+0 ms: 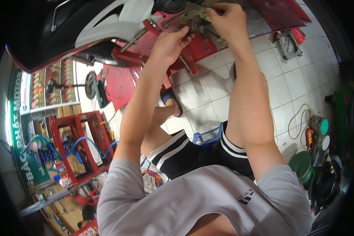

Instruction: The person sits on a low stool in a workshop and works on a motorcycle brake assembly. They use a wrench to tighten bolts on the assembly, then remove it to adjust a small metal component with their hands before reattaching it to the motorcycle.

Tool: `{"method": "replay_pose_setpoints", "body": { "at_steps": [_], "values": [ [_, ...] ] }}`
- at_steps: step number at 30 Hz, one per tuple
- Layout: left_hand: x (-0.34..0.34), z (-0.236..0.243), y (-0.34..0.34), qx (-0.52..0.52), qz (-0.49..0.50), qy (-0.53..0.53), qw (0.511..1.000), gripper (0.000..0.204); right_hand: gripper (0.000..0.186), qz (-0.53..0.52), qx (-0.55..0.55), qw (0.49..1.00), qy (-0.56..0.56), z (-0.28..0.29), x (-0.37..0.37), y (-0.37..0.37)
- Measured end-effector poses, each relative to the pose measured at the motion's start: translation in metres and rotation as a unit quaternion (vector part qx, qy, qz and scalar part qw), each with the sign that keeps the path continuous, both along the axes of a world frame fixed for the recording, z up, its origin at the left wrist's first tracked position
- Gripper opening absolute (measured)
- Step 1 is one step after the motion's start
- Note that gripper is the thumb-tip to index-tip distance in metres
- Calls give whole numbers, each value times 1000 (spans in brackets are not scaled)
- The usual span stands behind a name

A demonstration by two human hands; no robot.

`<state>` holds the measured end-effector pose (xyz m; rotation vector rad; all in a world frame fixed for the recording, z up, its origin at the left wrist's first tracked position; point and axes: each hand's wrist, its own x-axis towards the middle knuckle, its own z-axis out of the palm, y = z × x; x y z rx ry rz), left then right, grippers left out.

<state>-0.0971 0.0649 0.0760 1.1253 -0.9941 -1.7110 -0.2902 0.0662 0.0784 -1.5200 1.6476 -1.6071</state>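
Observation:
At the top of the head view, a brass-coloured metal bracket [196, 15] sits between my hands, beside the motorbike's underside. My right hand [231, 24] is closed, with thumb and forefinger pinching the bracket's right edge. My left hand [170, 46] is just below and left of the bracket. Its thumb stands apart from the loosely curled fingers, and I see nothing held in it. The motorbike's white and black body panel [114, 19] fills the upper left. A metal tube [134, 40] angles out beside my left wrist. The bracket's far side is cut off by the picture's edge.
Beneath the bike is a red lift platform [204, 48] with small hardware on it. A grey metal frame [289, 45] lies on the tiles at right. A red tool cart [78, 147] and coiled blue hose [80, 139] stand left. Jars [319, 125] are at far right.

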Motion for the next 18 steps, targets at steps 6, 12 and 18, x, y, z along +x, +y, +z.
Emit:
{"method": "replay_pose_setpoints", "body": {
  "at_steps": [6, 12, 18],
  "values": [
    [114, 47, 57, -50, -29, -42, 997, 29, 22, 8, 24, 997, -69, 11, 14, 4],
    [317, -80, 103, -3, 198, -8, 980, 23, 22, 30, 86, 994, -66, 15, 22, 4],
    [345, -234, 68, 162, 289, -158, 930, 24, 22, 35, 104, 994, 17, 13, 38, 2]
  ]
}}
